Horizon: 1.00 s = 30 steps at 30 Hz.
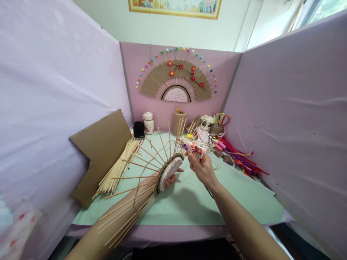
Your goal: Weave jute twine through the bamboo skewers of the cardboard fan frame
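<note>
A half-round fan frame (170, 171) is tilted above the table, its pale centre edged in brown cord and long thin wooden sticks (135, 177) fanning out to the left and up. My left hand (171, 180) grips it from behind and below, partly hidden by the frame; the sticks cross my left forearm. Twine runs across several sticks. In my right hand (201, 167) is a glue gun (194, 148) with a flowered pattern, its nozzle pointing left among the upper sticks. A dark cord hangs below that hand. Whether the nozzle touches a stick, I cannot tell.
A bundle of loose sticks (118, 168) lies at the left beside folded cardboard (104, 144). Behind stand a white bottle (148, 123) and a twine spool (177, 122). Coloured pipe cleaners (244, 159) and scissors (222, 119) are at the right. A finished fan (154, 81) hangs on the back panel.
</note>
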Each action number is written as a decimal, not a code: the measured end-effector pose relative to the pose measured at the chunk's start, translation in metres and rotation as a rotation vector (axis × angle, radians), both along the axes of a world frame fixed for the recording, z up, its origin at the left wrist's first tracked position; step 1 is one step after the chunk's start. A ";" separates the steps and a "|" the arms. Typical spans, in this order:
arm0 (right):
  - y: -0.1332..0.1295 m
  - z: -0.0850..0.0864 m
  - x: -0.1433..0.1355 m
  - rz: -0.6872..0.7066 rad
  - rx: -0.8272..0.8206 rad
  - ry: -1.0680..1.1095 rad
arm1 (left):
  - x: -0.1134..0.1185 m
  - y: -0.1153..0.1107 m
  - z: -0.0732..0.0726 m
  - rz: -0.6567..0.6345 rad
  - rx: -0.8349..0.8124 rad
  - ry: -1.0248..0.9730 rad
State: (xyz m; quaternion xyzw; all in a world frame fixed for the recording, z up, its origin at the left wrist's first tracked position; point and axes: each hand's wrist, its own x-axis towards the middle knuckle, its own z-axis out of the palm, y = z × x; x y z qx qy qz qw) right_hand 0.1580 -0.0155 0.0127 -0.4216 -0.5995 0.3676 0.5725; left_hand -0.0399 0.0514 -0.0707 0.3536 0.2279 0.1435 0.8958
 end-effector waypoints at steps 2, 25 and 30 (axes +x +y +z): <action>0.000 0.000 0.000 0.004 -0.001 0.000 | 0.000 0.001 -0.001 -0.018 0.008 -0.016; -0.002 0.002 -0.001 -0.050 -0.064 -0.008 | 0.002 -0.004 0.005 0.015 -0.043 0.017; -0.001 0.001 0.000 -0.045 -0.077 -0.008 | 0.001 -0.002 0.002 0.001 -0.032 -0.002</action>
